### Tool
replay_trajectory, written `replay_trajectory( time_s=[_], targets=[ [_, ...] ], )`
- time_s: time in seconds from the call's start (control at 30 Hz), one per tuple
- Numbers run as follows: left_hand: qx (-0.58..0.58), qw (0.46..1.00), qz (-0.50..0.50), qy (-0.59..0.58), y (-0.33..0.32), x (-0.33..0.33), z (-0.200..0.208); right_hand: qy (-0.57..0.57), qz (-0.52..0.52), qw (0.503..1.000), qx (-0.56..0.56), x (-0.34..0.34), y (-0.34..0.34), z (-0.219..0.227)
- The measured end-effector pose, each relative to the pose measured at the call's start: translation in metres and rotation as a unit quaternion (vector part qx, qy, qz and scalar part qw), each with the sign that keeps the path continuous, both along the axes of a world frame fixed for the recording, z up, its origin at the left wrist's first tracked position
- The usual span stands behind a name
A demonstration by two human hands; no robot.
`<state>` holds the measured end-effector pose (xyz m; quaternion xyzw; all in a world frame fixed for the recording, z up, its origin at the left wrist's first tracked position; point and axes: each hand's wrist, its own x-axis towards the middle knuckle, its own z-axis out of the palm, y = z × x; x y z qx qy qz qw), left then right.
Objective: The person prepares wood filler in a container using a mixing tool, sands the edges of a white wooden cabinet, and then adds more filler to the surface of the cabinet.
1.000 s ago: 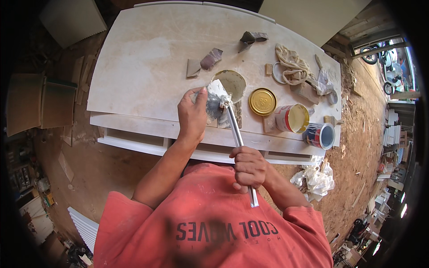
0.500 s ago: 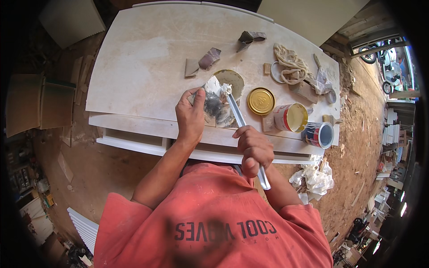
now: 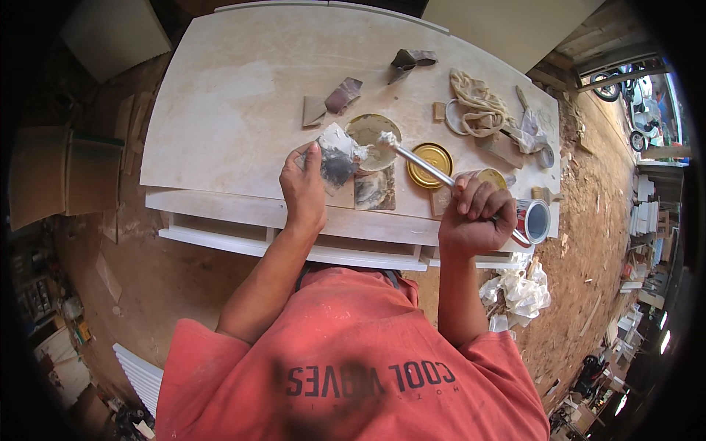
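Observation:
My left hand (image 3: 304,180) grips the edge of a small flat mixing board (image 3: 337,169), thumb on top. White putty (image 3: 337,140) covers its far part, and a dark grey smear marks the near part. My right hand (image 3: 479,212) is closed round a slim metal bar (image 3: 424,165) that slants away to the left. A lump of white putty (image 3: 387,139) clings to the bar's far tip, over the right side of an open round tin (image 3: 362,129) of pale filler. A stained square piece (image 3: 376,191) lies beside the board, on the table.
On the white table (image 3: 220,125) are folded sandpaper pieces (image 3: 343,95), a gold lid (image 3: 430,165), a bundled cloth (image 3: 478,103) and a brush (image 3: 546,195). A blue-grey can (image 3: 532,221) stands at the right edge, near my right hand. Crumpled white plastic (image 3: 523,294) lies below.
My right hand has moved right and the bar's tip has come off the board, carrying putty over the tin. My left hand has shifted slightly left with the board, uncovering the stained square.

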<state>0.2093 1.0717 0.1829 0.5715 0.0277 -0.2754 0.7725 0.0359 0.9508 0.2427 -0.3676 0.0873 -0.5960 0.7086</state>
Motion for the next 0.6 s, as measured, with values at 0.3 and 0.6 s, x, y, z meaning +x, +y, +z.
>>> replay_trajectory(
  time_s=[0.3,0.6],
  targets=[
    [0.026,0.999,0.000,-0.029,-0.006,-0.008,0.001,0.026,0.026,0.996,-0.076,0.002,0.022,-0.008],
    [0.003,0.999,-0.001,-0.052,0.002,-0.010,-0.006,0.028,-0.002,0.997,-0.071,0.017,0.004,-0.016]
  ],
)
